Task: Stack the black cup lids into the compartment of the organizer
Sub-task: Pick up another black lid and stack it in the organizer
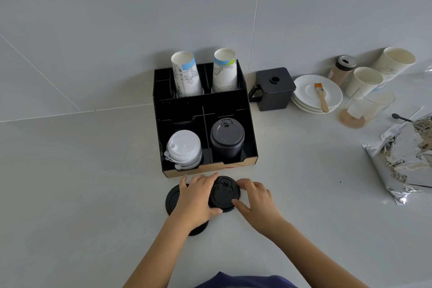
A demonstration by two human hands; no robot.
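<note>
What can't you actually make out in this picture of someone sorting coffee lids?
- Loose black lids on the counter: the left hand covers them, so their number is unclear.
- Black lid stack in the organizer: its depth hides behind the front wall.
- Grip on the held lid: both hands, including the right hand, touch it; whether it is lifted is unclear.
- Foil bag: cut off by the right edge.

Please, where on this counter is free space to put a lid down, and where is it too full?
Free: the wide bare counter left of the organizer, and the strip between the organizer and the foil bag. Crowded: the back right, with the black box, saucers and paper cups; also in front of the organizer, where both hands hold the black lid.
</note>
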